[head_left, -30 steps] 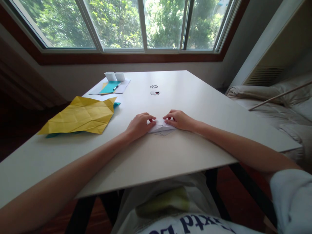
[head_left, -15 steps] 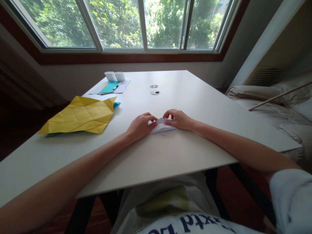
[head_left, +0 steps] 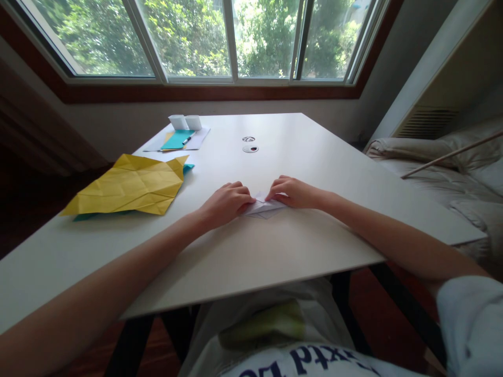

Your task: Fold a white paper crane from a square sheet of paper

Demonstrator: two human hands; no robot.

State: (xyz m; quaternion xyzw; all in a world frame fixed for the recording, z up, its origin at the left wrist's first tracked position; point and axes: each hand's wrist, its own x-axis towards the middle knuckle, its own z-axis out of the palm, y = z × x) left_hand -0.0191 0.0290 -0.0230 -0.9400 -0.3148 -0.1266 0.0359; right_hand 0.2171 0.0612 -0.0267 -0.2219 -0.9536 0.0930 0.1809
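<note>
A small folded piece of white paper point(head_left: 264, 208) lies flat on the white table point(head_left: 298, 246), a little past its middle. My left hand point(head_left: 225, 202) covers the paper's left side with its fingertips pressing down on it. My right hand point(head_left: 293, 191) presses on the paper's right side, fingers curled, fingertips close to those of the left. Most of the paper is hidden under both hands; only a pointed lower edge shows.
A large creased yellow sheet point(head_left: 129, 185) lies over a teal sheet at the left edge. Farther back are white papers, a teal card point(head_left: 177, 140) with a pen, two small white cups point(head_left: 185, 122) and two cable holes point(head_left: 250, 148). A bed stands to the right.
The raised flap of the white paper has been pushed down flat. Both hands have closed in slightly over it; nothing else moved.
</note>
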